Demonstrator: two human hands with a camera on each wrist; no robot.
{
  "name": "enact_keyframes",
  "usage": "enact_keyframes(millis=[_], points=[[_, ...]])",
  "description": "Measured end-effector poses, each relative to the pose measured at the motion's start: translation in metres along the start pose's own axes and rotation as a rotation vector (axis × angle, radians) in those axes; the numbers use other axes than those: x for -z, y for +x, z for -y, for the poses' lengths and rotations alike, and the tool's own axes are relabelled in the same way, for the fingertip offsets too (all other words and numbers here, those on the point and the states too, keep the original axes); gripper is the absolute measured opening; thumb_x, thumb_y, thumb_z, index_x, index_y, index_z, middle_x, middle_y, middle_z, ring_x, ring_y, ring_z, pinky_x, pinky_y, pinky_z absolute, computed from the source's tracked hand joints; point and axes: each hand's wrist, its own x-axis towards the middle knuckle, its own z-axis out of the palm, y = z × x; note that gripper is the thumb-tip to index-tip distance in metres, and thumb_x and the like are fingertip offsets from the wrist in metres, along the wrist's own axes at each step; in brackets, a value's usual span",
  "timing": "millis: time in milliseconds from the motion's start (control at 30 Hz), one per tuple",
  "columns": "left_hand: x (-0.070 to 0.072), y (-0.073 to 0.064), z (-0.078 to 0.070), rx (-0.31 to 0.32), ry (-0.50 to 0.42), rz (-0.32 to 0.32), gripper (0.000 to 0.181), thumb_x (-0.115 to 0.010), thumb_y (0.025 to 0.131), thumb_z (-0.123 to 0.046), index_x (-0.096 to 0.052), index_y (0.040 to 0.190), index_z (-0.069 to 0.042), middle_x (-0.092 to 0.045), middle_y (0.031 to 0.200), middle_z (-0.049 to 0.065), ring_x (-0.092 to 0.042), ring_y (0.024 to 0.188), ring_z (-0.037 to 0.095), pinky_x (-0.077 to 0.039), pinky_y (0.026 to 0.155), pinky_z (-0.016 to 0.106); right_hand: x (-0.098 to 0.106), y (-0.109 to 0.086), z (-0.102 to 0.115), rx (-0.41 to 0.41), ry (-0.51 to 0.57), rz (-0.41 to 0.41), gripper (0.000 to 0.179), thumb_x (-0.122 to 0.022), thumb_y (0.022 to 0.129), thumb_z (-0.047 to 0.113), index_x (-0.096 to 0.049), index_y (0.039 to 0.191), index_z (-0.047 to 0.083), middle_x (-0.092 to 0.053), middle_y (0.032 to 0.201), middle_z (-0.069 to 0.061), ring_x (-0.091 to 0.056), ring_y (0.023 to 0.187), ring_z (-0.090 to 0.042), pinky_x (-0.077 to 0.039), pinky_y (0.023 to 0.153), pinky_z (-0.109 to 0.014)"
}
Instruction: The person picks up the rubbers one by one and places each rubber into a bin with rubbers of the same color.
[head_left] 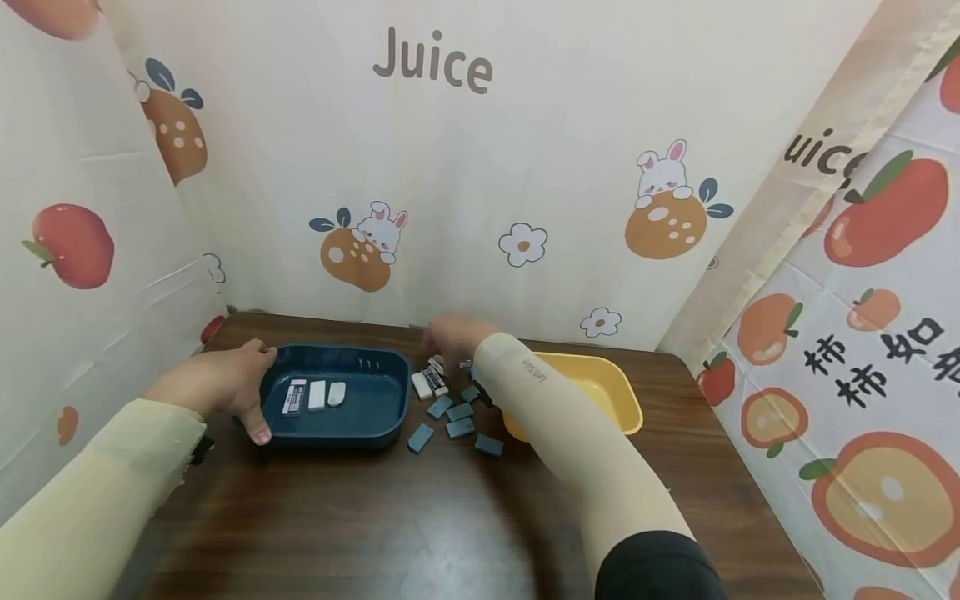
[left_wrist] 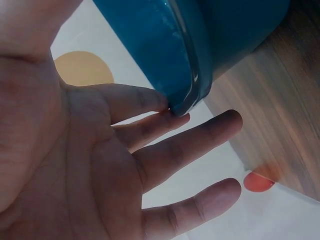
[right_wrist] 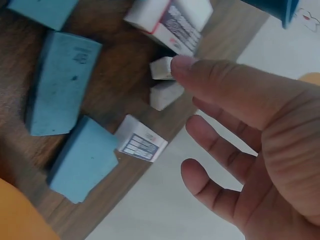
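My left hand [head_left: 225,383] rests at the left end of a dark blue tray [head_left: 375,410], thumb by the front corner. In the left wrist view its fingers are spread, some touching the rim. Inside the tray lie three white erasers [head_left: 317,395] in a row, one with a printed sleeve. My right hand [head_left: 457,337] reaches over loose erasers right of the tray. Its thumb tip overlaps a small white eraser [right_wrist: 161,68] in the right wrist view, the other fingers held apart from it. Another small white eraser [right_wrist: 166,95] and a sleeved eraser [right_wrist: 142,139] lie close by.
Several blue erasers [head_left: 460,427] are scattered on the brown table [head_left: 337,517] between the tray and a yellow container [head_left: 628,404]. The right forearm partly covers that container. Printed curtains [head_left: 480,167] hang along the table's back and sides.
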Motion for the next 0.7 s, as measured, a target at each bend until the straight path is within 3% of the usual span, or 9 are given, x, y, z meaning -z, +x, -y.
enact_keyframes(millis=[333,533,700], points=[[0.001,-0.003,0.0,0.001,0.008,0.0,0.159,-0.109,0.052,-0.064,-0.036,0.163,0.021,-0.032,0.161,0.054,-0.058,0.127,0.068,-0.057,0.102,0.082,-0.01,-0.004,0.003,0.025,-0.048,-0.033,0.042,-0.092,0.091,0.002,-0.08,0.129,0.016,-0.076,0.123,0.001,-0.07,0.106,-0.017,-0.063,0.09,-0.032],[0.001,-0.006,-0.001,-0.005,-0.019,-0.008,0.157,-0.11,0.053,-0.061,-0.034,0.163,0.022,-0.033,0.161,0.055,-0.058,0.126,0.067,-0.057,0.102,0.082,-0.016,0.004,-0.002,0.016,-0.073,-0.049,0.044,-0.089,0.093,0.0,-0.079,0.133,0.015,-0.077,0.13,-0.001,-0.07,0.109,-0.017,-0.063,0.094,-0.032],[0.001,-0.005,-0.001,-0.011,-0.007,-0.01,0.156,-0.11,0.054,-0.06,-0.035,0.164,0.021,-0.033,0.161,0.054,-0.058,0.126,0.067,-0.059,0.101,0.081,-0.016,0.001,0.0,0.021,-0.026,-0.034,0.049,-0.089,0.093,0.0,-0.079,0.138,0.016,-0.078,0.136,-0.001,-0.071,0.115,-0.017,-0.064,0.103,-0.035]])
